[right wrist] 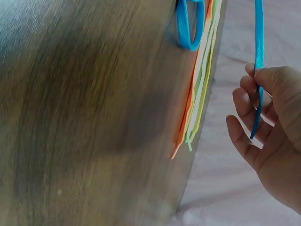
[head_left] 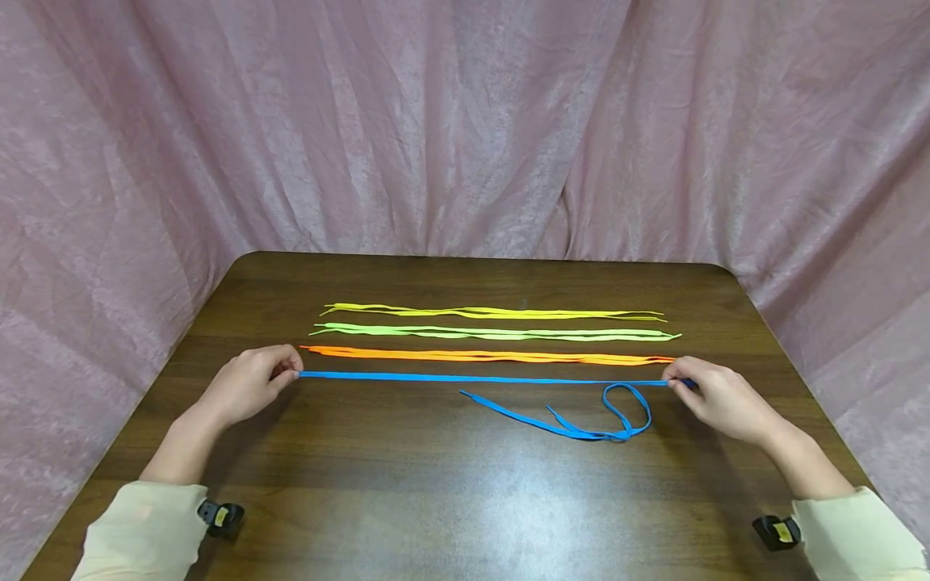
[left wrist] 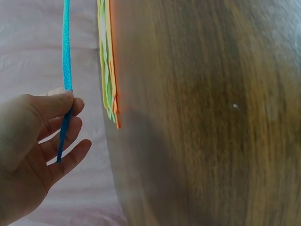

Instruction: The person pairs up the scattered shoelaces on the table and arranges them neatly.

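A blue shoelace (head_left: 465,378) is stretched straight across the table between both hands. My left hand (head_left: 250,383) pinches one end between thumb and forefinger; in the left wrist view the lace's tip (left wrist: 63,136) hangs past the pinch. At the other end my right hand (head_left: 722,397) pinches the lace, its tip (right wrist: 257,117) sticking out below the thumb in the right wrist view. A second blue shoelace (head_left: 581,436) lies loosely looped nearer me. Just beyond the stretched lace, an orange shoelace pair (head_left: 479,356) lies lengthwise.
Behind the orange pair lie a light green shoelace pair (head_left: 494,332) and a yellow shoelace pair (head_left: 494,313), roughly parallel. All rest on a brown wooden table (head_left: 363,484) with rounded far corners. A pink curtain (head_left: 465,129) hangs around its back and sides.
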The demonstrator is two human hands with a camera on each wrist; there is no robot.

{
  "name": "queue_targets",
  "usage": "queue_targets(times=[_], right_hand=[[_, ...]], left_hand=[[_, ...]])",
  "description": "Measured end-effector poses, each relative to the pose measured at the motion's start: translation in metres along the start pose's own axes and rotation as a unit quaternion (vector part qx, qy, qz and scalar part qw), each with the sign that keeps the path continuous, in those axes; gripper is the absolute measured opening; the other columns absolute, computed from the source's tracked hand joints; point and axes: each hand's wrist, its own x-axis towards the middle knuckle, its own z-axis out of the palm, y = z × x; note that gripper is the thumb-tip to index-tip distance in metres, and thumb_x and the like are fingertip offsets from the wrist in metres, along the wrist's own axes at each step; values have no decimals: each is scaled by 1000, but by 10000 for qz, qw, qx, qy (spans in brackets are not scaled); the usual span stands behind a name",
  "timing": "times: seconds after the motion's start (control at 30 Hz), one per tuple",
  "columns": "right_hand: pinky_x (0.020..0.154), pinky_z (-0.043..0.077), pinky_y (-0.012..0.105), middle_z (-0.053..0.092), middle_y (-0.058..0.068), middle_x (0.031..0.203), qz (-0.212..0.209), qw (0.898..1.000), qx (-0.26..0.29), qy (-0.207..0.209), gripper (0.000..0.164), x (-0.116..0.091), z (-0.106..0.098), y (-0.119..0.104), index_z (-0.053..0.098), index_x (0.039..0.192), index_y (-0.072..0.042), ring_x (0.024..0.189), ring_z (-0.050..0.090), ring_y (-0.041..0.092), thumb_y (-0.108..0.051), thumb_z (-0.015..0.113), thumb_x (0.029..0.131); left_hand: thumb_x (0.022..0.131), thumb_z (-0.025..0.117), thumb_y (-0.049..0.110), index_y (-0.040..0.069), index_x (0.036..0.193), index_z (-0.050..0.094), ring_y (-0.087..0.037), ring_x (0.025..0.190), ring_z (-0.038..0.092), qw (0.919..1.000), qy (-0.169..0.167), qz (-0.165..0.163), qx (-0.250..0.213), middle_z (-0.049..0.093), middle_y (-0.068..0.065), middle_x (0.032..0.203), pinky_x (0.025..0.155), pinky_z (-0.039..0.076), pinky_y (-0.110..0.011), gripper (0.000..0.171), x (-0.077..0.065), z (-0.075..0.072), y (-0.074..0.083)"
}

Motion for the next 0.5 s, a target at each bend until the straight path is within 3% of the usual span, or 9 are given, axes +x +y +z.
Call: queue_targets(times=[0.13,0.5], right_hand=[[56,39,21,60,-9,80,120,9999,-52,-14,26,-3,0,8,61,85,-16,65,46,-1,4,71,72],[58,35,12,55,-12,76,127,9996,-211,164,28,-12,2,25,60,82,-15,65,45,-2,7,70,67]], left_hand=[[81,65,6,19,81,60,-10,63,49,10000,-28,-35,12,57,8,70,59,40,-32,13,0,2,-4],[82,64,8,19,81,60,-11,65,51,9997,-105,-209,-3,59,7,72,59,41,-33,12,-3,3,-12]])
